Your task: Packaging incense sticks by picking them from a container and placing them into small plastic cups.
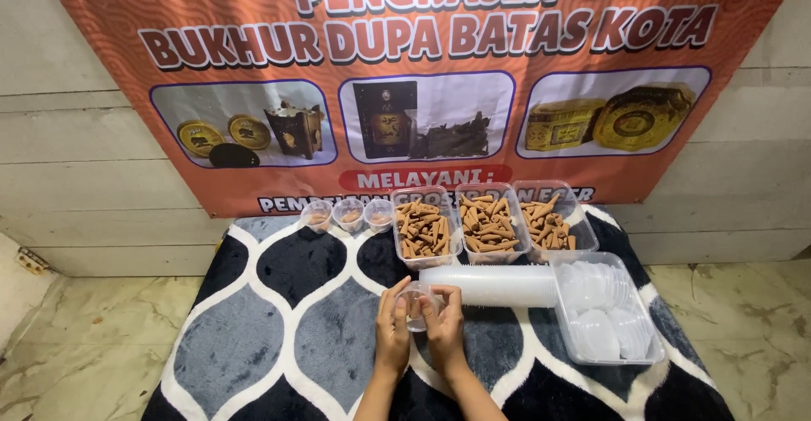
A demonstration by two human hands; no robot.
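**Both hands on a small clear cup over a patterned rug**

The left hand (392, 326) and the right hand (445, 324) meet at the middle of the rug (279, 336), fingers closed together around a small clear plastic cup (416, 305) held between them just above the surface. What the cup holds, I cannot tell.

The rug is plush, with dark blue and grey leaf shapes outlined in white. It lies on a pale marbled tile floor (76, 345). Behind it rises a wall of whitish planks (76, 134), and a large orange banner (422, 75) with printed pictures hangs across it.

Just beyond the hands a long stack of clear cups (494, 286) lies on its side. To its right sits a clear tub of white lids (604, 309). Along the far edge of the rug stand three clear tubs of brown cones (488, 222), side by side and touching. Left of them, three small filled cups (349, 215) stand in a row, near the wall.
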